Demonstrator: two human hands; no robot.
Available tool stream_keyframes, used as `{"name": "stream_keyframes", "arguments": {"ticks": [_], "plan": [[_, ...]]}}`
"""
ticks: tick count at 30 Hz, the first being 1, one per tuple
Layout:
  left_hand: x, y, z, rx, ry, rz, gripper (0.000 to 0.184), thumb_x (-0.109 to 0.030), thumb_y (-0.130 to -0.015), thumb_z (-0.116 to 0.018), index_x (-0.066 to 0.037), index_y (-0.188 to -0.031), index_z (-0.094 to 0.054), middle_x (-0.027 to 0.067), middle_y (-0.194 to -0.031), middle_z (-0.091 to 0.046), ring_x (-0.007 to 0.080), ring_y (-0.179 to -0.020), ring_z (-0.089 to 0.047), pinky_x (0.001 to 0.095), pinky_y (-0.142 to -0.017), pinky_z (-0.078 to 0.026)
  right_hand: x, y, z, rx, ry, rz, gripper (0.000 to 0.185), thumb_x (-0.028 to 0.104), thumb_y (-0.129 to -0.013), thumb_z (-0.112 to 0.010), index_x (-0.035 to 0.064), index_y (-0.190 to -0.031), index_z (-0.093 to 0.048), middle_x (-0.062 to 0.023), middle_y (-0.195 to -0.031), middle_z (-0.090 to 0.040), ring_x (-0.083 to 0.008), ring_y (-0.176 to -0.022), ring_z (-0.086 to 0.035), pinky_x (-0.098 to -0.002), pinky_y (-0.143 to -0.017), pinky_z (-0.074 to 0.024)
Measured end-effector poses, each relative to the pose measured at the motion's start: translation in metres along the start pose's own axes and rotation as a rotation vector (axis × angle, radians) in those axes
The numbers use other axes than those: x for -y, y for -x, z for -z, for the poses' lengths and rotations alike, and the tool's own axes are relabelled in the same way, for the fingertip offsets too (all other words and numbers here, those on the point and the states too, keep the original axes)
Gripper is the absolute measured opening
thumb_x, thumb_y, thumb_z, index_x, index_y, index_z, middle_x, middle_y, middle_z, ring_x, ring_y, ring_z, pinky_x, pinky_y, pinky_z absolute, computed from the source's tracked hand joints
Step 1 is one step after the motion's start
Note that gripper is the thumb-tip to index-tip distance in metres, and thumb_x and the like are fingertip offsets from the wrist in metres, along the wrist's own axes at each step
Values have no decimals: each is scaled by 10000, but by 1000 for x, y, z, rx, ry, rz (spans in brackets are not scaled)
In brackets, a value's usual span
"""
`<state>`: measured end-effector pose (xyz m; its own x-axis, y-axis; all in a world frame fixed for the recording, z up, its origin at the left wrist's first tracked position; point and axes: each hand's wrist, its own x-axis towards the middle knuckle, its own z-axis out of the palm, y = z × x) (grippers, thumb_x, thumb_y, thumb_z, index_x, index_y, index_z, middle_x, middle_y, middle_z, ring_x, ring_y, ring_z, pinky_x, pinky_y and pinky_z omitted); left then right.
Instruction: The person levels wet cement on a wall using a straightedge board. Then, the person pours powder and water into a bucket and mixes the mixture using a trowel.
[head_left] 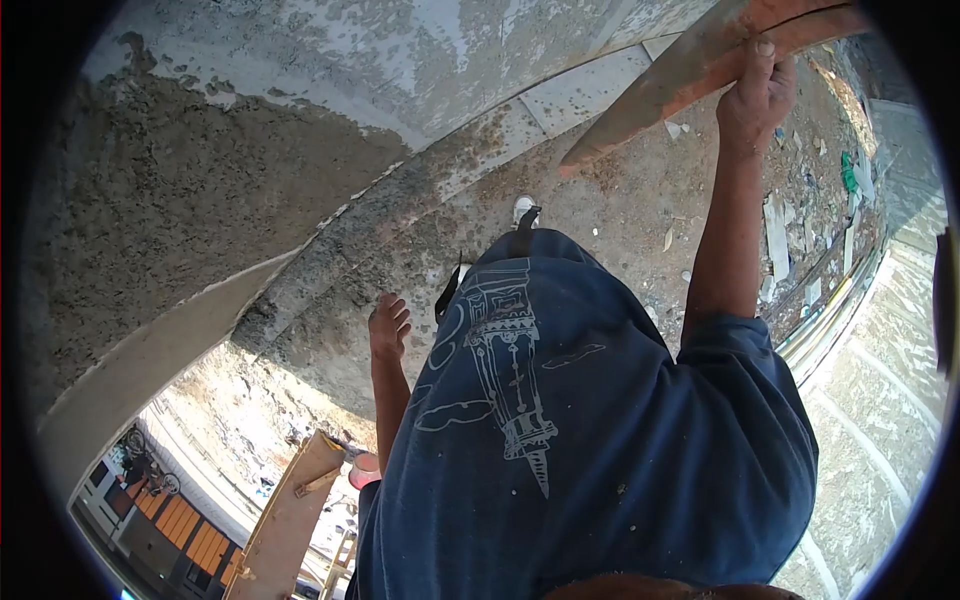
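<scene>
My right hand [758,95] is raised at the upper right, its fingers wrapped round the edge of a long reddish-brown wooden board [660,95]. The board is smeared with grey mortar and slants down to the left, ending in a narrow tip; its other end leaves the view. My left hand [388,328] hangs low beside my body with its fingers loosely bent and apart, holding nothing. Close to it is the wall, with wet, rough mortar [190,200] beside a smoother grey plastered part [330,60].
Dirt and mortar crumbs cover the ground [620,215] around my shoe [524,208]. Debris and light wood scraps [776,240] lie at the right, near a bundle of long strips [835,310]. A wooden panel [285,520] and a reddish bucket [364,470] stand at the lower left.
</scene>
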<state>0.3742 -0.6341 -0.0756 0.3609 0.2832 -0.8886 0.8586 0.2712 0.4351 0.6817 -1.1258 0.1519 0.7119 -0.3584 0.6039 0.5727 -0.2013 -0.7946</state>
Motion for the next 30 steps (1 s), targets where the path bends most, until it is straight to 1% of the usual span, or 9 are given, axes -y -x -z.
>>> {"name": "stream_keyframes", "arguments": {"ticks": [5, 10, 12, 14, 15, 20, 22, 26, 30], "plan": [[-25, -25, -2, 41, 126, -104, 677, -572, -952, -440, -34, -1362, -476, 116, -1348, -545, 259, -1196, -524, 390, -907, -415, 120, -7, -44, -111, -368, 72, 726, 649, -803, -656, 101, -1270, -564, -43, -1260, -596, -224, -1163, -568, -433, -993, -470], [-17, -56, -17, 239, 560, -14, 958, -715, -927, -258, 69, -1475, -243, 267, -1483, -350, 392, -1307, -426, 484, -1060, -337, 195, -36, -23, 308, -403, 356, 279, 280, -944, -603, 178, -1203, -599, -66, -1004, -663, -201, -804, -685, -361, -647, -630], [-32, -52, -22, 316, 851, 28, 1009, -750, -909, -219, 81, -1481, -205, 284, -1495, -319, 418, -1339, -384, 497, -1090, -310, 211, -30, -19, 220, -292, 465, 243, 215, -934, -611, 155, -1170, -604, -57, -942, -655, -187, -740, -668, -357, -597, -608], [-49, -49, -21, 382, 1108, 17, 1036, -768, -897, -198, 86, -1482, -188, 284, -1493, -323, 429, -1361, -354, 501, -1111, -288, 217, -26, -25, 97, -704, 198, 226, 195, -926, -615, 134, -1143, -606, -48, -911, -647, -185, -712, -654, -357, -540, -582], [-60, -47, -17, 404, 1222, -32, 1049, -778, -889, -196, 92, -1475, -200, 283, -1495, -320, 433, -1368, -343, 507, -1115, -285, 219, -30, -40, -227, -539, 169, 231, 244, -904, -649, 128, -1103, -625, -50, -893, -650, -197, -704, -647, -362, -536, -556], [-120, -21, 33, 645, 1699, -447, 1013, -799, -867, -247, 30, -1446, -320, 223, -1487, -358, 408, -1356, -363, 539, -1095, -328, 145, -41, 12, -317, -415, -163, 585, 498, -861, -619, 81, -1263, -535, -124, -1269, -506, -303, -1145, -471, -550, -928, -386], [-124, -17, 46, 411, 1596, -579, 941, -791, -865, -289, -43, -1430, -372, 173, -1455, -399, 374, -1324, -399, 550, -1078, -350, 112, -30, 21, -325, -407, -291, 730, 600, -844, -608, 62, -1327, -499, -154, -1419, -448, -345, -1321, -401, -625, -1085, -318], [-117, -6, 78, 366, 1570, -764, 800, -755, -869, -359, -165, -1405, -427, 98, -1366, -475, 317, -1251, -458, 548, -1050, -386, 53, 11, 10, -378, -464, -528, 753, 598, -822, -637, 26, -1294, -505, -159, -1402, -458, -367, -1323, -394, -635, -1094, -302], [-118, 8, 106, 139, 1555, -792, 825, -774, -868, -327, -157, -1411, -403, 89, -1361, -456, 315, -1259, -446, 524, -1033, -409, -33, 67, 19, -171, -632, -715, 650, 558, -907, -461, 10, -1250, -533, -206, -1237, -578, -416, -1223, -502, -632, -1087, -328]]}}
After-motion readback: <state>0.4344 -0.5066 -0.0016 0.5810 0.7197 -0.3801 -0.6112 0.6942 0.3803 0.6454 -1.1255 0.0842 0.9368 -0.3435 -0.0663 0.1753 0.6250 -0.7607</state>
